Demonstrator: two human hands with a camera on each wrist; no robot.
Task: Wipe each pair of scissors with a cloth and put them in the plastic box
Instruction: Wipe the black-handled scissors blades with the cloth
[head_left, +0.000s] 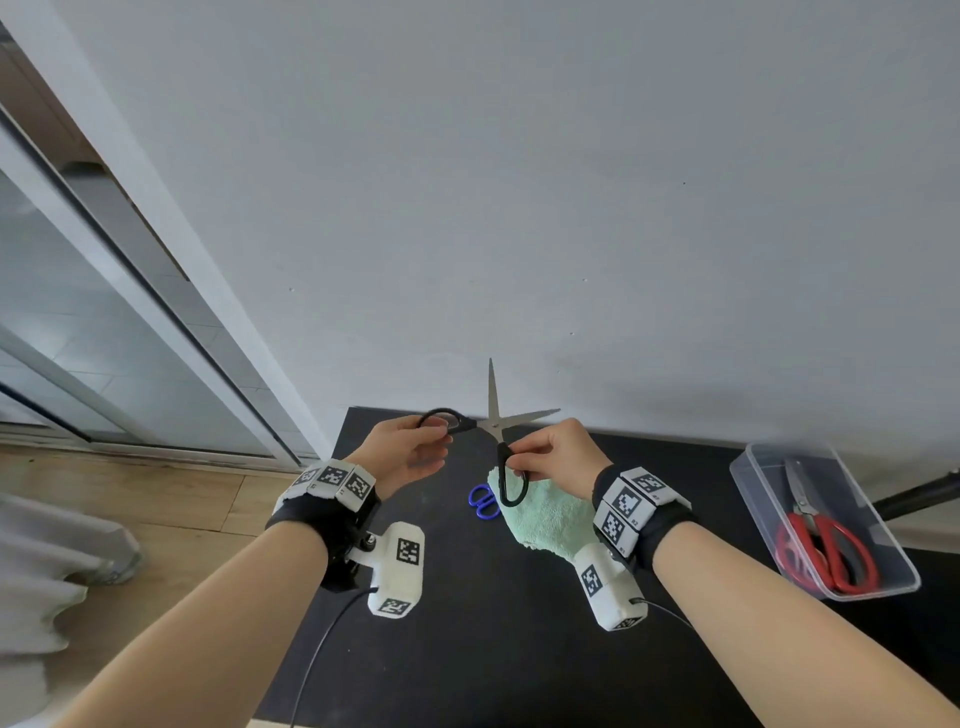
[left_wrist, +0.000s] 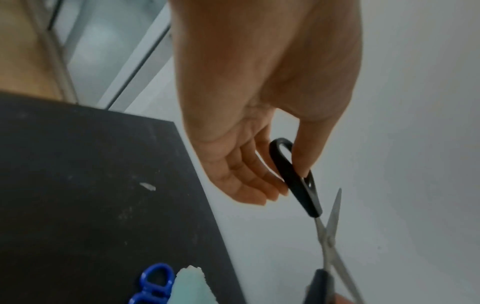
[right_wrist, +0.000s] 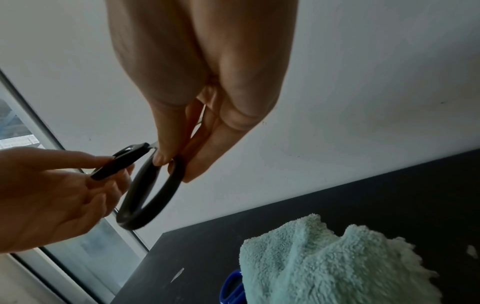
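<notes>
Black-handled scissors (head_left: 493, 421) are held up above the black table (head_left: 467, 597), blades spread wide apart. My left hand (head_left: 415, 447) pinches one handle loop (left_wrist: 293, 172) between thumb and fingers. My right hand (head_left: 556, 454) pinches the other, larger loop (right_wrist: 150, 189). A light green cloth (head_left: 540, 512) lies on the table under my right hand, held by neither hand. Blue-handled scissors (head_left: 484, 501) lie partly under the cloth's left edge. A clear plastic box (head_left: 821, 519) at the right holds red-handled scissors (head_left: 826, 540).
A white wall (head_left: 519, 208) stands right behind the table. A sliding glass door (head_left: 104, 338) and wooden floor (head_left: 171, 499) are at the left. A dark rod (head_left: 919, 493) crosses behind the box. Cables run from both wrist cameras across the table.
</notes>
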